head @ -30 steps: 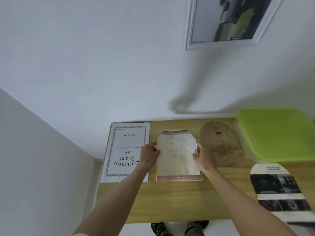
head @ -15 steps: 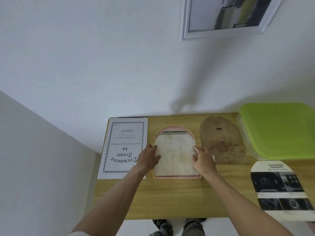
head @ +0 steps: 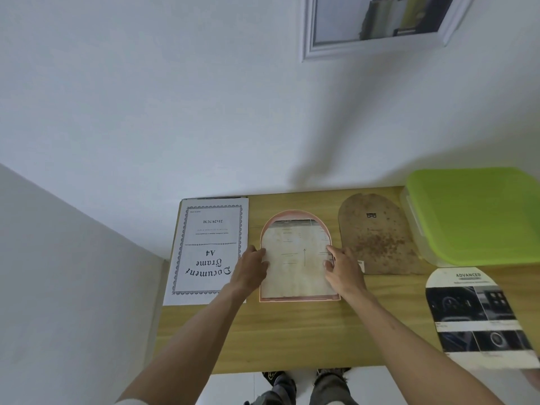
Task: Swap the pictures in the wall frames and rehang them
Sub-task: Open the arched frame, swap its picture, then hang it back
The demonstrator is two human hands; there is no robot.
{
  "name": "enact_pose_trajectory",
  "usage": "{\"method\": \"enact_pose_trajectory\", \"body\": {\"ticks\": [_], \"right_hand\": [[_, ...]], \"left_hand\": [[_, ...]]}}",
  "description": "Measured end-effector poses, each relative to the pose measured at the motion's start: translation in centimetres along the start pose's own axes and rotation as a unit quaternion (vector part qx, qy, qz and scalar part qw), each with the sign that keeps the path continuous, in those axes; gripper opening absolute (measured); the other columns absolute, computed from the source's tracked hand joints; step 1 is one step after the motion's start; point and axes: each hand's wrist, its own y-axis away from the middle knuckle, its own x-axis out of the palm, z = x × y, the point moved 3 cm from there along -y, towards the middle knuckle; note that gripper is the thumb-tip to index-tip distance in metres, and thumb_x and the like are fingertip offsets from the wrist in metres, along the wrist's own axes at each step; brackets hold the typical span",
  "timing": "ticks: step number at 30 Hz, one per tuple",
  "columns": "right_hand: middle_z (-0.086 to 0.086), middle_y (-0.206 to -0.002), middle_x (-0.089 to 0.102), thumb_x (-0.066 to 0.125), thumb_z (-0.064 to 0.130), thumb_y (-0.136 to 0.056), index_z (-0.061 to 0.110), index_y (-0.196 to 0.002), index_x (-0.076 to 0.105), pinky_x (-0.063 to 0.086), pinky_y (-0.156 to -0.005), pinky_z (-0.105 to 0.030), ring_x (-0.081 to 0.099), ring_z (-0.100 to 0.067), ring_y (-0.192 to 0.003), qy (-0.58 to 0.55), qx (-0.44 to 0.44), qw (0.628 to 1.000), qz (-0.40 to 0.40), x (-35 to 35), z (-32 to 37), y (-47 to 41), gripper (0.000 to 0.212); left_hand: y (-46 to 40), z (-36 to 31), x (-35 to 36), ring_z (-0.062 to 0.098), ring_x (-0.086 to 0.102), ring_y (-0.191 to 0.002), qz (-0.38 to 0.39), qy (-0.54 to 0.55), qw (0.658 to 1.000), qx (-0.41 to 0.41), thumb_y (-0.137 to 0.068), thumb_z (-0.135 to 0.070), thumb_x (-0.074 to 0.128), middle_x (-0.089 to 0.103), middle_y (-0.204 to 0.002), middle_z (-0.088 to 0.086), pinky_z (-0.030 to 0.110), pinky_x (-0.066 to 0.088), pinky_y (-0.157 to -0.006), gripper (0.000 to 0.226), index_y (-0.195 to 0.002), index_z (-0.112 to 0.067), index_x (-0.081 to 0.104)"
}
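Note:
A pink arched frame lies face down on the wooden table. A pale arched picture sheet rests flat inside it. My left hand presses the sheet's left edge and my right hand presses its right edge, fingers spread. The brown arched backing board lies just right of the frame. A white "Document Frame A4" sheet lies on the left, over a dark frame edge. A dark arched printed picture lies at the right front. A white rectangular frame hangs on the wall above.
A clear container with a green lid stands at the back right of the table. The table meets the white wall at the back and a side wall at the left. My feet show below the front edge.
The pale sheet, held slightly raised over the frame a second ago, now lies flat inside it. Both hands slid down onto its side edges.

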Motion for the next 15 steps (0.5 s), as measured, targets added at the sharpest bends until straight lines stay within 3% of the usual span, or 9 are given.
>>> {"method": "enact_pose_trajectory", "body": {"ticks": [11, 15], "right_hand": [[-0.008, -0.131, 0.049, 0.052, 0.02, -0.099, 0.018, -0.145, 0.048, 0.048, -0.095, -0.032, 0.057, -0.021, -0.115, -0.01, -0.008, 1.0, 0.01, 0.8, 0.8, 0.1, 0.046], [-0.007, -0.133, 0.051, 0.051, 0.027, -0.099, 0.026, -0.145, 0.046, 0.05, -0.092, -0.034, 0.057, -0.021, -0.115, -0.024, -0.006, 1.0, 0.006, 0.6, 0.5, 0.5, 0.046]], "left_hand": [[0.5, 1.2, -0.6, 0.032, 0.057, -0.096, 0.0, 0.006, 1.0, -0.018, -0.096, -0.019, 0.052, 0.05, -0.105, 0.009, 0.041, 0.05, -0.086, 0.018, -0.103, -0.005, 0.06], [1.0, 1.1, -0.8, 0.03, 0.06, -0.1, -0.03, -0.025, 0.999, -0.005, -0.096, -0.028, 0.055, 0.051, -0.117, 0.009, 0.042, 0.052, -0.086, 0.033, -0.124, -0.01, 0.058]]}}
